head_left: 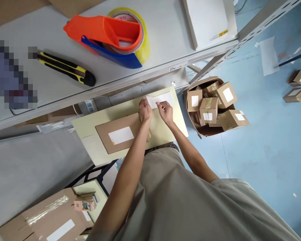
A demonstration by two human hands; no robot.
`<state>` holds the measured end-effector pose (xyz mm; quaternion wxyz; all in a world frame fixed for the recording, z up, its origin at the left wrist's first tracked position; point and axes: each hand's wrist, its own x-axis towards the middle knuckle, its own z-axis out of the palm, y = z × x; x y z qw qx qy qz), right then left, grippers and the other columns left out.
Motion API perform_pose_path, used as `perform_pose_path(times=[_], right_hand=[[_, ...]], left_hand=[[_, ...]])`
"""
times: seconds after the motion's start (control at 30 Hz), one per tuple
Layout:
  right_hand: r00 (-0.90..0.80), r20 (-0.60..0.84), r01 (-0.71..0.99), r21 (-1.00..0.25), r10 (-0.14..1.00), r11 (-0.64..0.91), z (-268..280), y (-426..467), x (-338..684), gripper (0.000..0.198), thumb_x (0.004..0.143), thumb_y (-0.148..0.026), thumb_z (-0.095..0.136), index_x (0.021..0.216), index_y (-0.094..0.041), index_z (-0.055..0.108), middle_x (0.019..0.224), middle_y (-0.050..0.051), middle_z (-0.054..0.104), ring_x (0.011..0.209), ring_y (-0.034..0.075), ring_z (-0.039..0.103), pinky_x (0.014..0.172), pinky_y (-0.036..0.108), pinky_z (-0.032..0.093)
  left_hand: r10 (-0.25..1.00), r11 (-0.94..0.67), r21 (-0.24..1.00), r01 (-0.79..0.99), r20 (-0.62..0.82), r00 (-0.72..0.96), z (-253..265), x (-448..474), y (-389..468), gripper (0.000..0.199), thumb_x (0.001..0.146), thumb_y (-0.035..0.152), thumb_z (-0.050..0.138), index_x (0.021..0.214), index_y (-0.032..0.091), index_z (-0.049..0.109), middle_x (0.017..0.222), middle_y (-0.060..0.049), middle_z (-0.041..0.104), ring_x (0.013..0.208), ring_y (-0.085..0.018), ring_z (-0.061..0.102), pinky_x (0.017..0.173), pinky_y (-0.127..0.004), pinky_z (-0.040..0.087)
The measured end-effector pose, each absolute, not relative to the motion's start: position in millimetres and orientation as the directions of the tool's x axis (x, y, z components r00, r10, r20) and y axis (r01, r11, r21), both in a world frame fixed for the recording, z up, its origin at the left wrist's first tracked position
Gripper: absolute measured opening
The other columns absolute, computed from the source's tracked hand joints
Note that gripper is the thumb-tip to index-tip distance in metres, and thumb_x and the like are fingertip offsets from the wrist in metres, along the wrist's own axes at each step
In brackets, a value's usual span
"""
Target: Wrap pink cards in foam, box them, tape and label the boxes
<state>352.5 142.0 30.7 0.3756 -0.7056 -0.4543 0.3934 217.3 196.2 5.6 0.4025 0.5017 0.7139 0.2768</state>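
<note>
A white paper label sheet [165, 97] lies over the far right part of a pale yellow board [179, 124]. My left hand [145, 109] is closed at the sheet's left end, where the paper lifts a little. At the sheet's near edge, the thumb and finger of my right hand [166, 113] are pinched together on the paper. Left of my hands, a flat brown cardboard box [102, 134] with a white label [120, 135] rests on the board. Another small brown box [148, 135] is mostly hidden beneath my left wrist.
On the grey shelf [165, 26] above are an orange tape dispenser [102, 30], a yellow-black box cutter [65, 67] and a white box [208, 23]. A large carton [199, 132] of small labelled boxes stands on the floor at right. Flattened cardboard [47, 214] lies lower left.
</note>
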Motion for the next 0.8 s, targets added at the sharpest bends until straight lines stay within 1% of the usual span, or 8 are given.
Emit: perform_pose_path(times=[0.07, 0.13, 0.2, 0.3, 0.43, 0.57, 0.7, 0.8], right_hand=[[0.311, -0.322, 0.308, -0.856, 0.894, -0.416, 26.2, 154.1, 352.8, 0.061, 0.119, -0.063, 0.043, 0.101, -0.02, 0.082, 0.093, 0.007, 0.081, 0.087, 0.022, 0.075, 0.09, 0.034, 0.058], [0.298, -0.432, 0.292, -0.808, 0.851, -0.512, 16.7, 172.3, 356.4, 0.053, 0.118, -0.054, 0.051, 0.091, -0.019, 0.079, 0.078, 0.004, 0.079, 0.078, 0.02, 0.074, 0.085, 0.031, 0.056], [0.243, -0.53, 0.303, -0.754, 0.813, -0.582, 6.1, 192.2, 359.1, 0.05, 0.117, -0.046, 0.059, 0.077, -0.02, 0.075, 0.068, 0.002, 0.076, 0.071, 0.019, 0.072, 0.083, 0.029, 0.054], [0.18, -0.641, 0.363, -0.661, 0.746, -0.656, -5.0, 214.9, 357.7, 0.056, 0.116, -0.039, 0.063, 0.063, -0.022, 0.067, 0.057, 0.001, 0.07, 0.062, 0.017, 0.068, 0.083, 0.027, 0.054], [0.195, -0.721, 0.437, -0.543, 0.665, -0.717, -8.4, 224.0, 352.5, 0.057, 0.116, -0.044, 0.061, 0.063, -0.023, 0.066, 0.046, -0.001, 0.06, 0.058, 0.017, 0.067, 0.081, 0.023, 0.055], [0.212, -0.737, 0.462, -0.503, 0.642, -0.731, -7.1, 223.0, 351.8, 0.059, 0.116, -0.051, 0.061, 0.063, -0.024, 0.065, 0.044, -0.001, 0.056, 0.056, 0.017, 0.067, 0.079, 0.022, 0.055], [0.213, -0.736, 0.473, -0.498, 0.642, -0.727, -8.7, 224.2, 351.6, 0.065, 0.116, -0.05, 0.06, 0.057, -0.024, 0.061, 0.046, -0.001, 0.057, 0.053, 0.015, 0.064, 0.077, 0.023, 0.054], [0.222, -0.73, 0.468, -0.502, 0.647, -0.727, -11.3, 224.1, 350.2, 0.066, 0.116, -0.051, 0.061, 0.057, -0.024, 0.061, 0.049, 0.0, 0.061, 0.052, 0.014, 0.063, 0.079, 0.022, 0.055]], left_hand=[[0.918, 0.395, 0.759, 0.518, -0.317, -0.237, 16.7, 207.6, 206.7, 0.036, 0.116, 0.044, 0.053, 0.11, 0.017, 0.075, 0.113, -0.016, 0.08, 0.115, -0.03, 0.076, 0.111, -0.04, 0.056], [0.913, 0.407, 0.708, 0.578, -0.327, -0.243, 28.0, 202.6, 216.7, 0.021, 0.108, 0.036, 0.067, 0.109, 0.016, 0.075, 0.113, -0.018, 0.08, 0.12, -0.033, 0.074, 0.113, -0.041, 0.054], [0.917, 0.392, 0.656, 0.646, -0.338, -0.213, 39.4, 201.7, 224.2, 0.016, 0.103, 0.028, 0.072, 0.109, 0.014, 0.076, 0.111, -0.019, 0.08, 0.119, -0.034, 0.075, 0.112, -0.041, 0.053], [0.905, 0.378, 0.545, 0.749, -0.387, -0.175, 56.8, 203.8, 229.4, 0.021, 0.106, 0.028, 0.065, 0.11, 0.013, 0.078, 0.11, -0.021, 0.081, 0.114, -0.033, 0.077, 0.108, -0.04, 0.054], [0.885, 0.308, 0.402, 0.862, -0.453, -0.105, 79.2, 205.5, 228.7, 0.036, 0.111, 0.035, 0.048, 0.114, 0.017, 0.08, 0.119, -0.02, 0.083, 0.113, -0.032, 0.077, 0.106, -0.04, 0.054], [0.886, 0.279, 0.341, 0.898, -0.451, -0.104, 92.3, 205.0, 226.7, 0.042, 0.111, 0.038, 0.045, 0.117, 0.018, 0.081, 0.122, -0.021, 0.084, 0.116, -0.035, 0.076, 0.109, -0.042, 0.052], [0.885, 0.288, 0.32, 0.903, -0.449, -0.123, 93.9, 202.4, 226.8, 0.043, 0.11, 0.037, 0.045, 0.119, 0.017, 0.082, 0.124, -0.021, 0.083, 0.118, -0.036, 0.075, 0.109, -0.043, 0.051], [0.886, 0.282, 0.311, 0.908, -0.446, -0.122, 92.8, 199.8, 226.8, 0.044, 0.109, 0.034, 0.044, 0.12, 0.016, 0.083, 0.124, -0.022, 0.083, 0.119, -0.036, 0.074, 0.111, -0.044, 0.051]])
